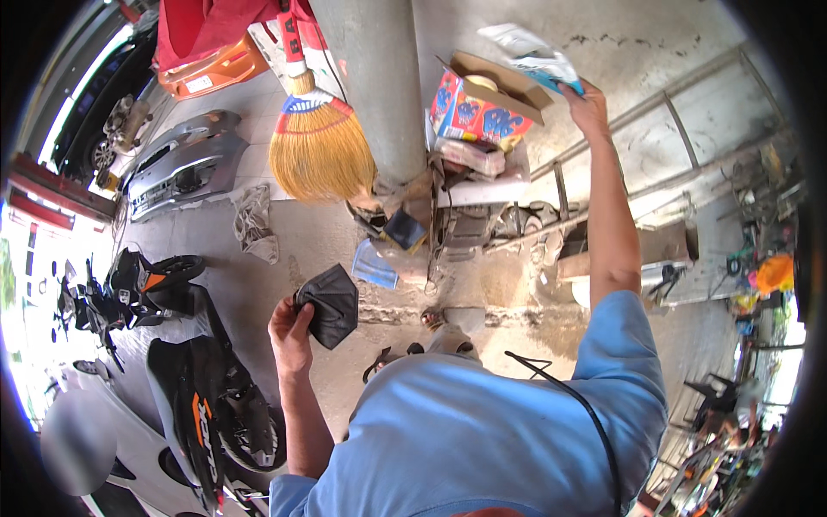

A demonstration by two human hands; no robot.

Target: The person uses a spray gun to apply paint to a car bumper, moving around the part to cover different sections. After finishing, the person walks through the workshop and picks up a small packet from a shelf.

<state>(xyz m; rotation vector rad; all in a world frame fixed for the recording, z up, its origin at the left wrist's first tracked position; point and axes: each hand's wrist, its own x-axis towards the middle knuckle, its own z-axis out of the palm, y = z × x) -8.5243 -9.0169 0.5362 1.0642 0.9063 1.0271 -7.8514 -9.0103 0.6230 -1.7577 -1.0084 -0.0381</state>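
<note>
Pinched between the thumb and fingers of my left hand is a black cloth face mask, held up in front of me to the left. My right arm reaches far out to the right, where my right hand grips a white and blue plastic packet by its near end. Just left of that packet stands an open cardboard box with a red and blue printed front. Something round and pale shows inside the box. A light blue cloth or mask-like piece hangs low, right of the black mask.
A grey pillar rises ahead, with a straw broom hanging beside it. Motorcycles and a grey car bumper are on the left. A metal ladder-like frame runs along the right. Tools clutter the far right.
</note>
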